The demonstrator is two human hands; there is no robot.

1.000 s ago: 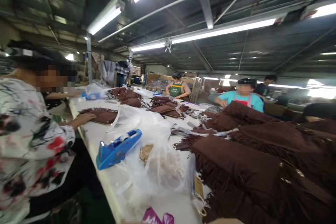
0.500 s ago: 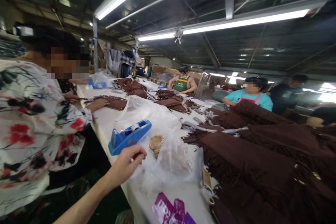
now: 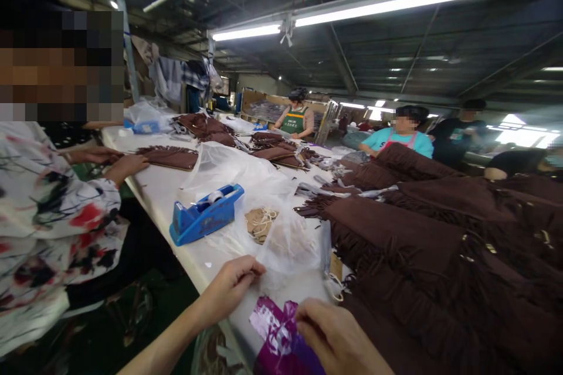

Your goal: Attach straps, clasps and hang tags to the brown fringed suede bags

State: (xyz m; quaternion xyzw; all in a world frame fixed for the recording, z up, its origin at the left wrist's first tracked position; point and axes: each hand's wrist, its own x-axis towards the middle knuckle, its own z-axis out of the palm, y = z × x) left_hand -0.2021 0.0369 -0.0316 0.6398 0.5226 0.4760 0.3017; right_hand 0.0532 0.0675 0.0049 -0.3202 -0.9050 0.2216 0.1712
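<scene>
Both hands of mine are low over the white table point(image 3: 203, 259), the left hand point(image 3: 231, 287) with its fingers curled and thumb drawn near them, right by the edge of the clear plastic bag point(image 3: 241, 170); whether it pinches any of that film, I can't tell. On the other side, my right hand point(image 3: 338, 331) has its fingers bent down at the shiny purple wrapper point(image 3: 270, 334), which lies crumpled on the table between my two hands, close to the near edge. I can't tell whether those fingertips grip it or only touch it. Just beyond my left hand, some brown card tags point(image 3: 259, 225) with pale strings show at the bag, and the blue tape dispenser point(image 3: 206, 214) stands to the left of them, beside the table's edge. To my right is a big heap of dark brown fringed pieces point(image 3: 391, 234), with another card tag point(image 3: 336, 266) and its string next to the fringe. Left of me, a co-worker in a floral top point(image 3: 83, 205) has a hand at a smaller brown fringed piece point(image 3: 169, 157). Farther off, across the table, is a person in a green apron point(image 3: 294, 120).
</scene>
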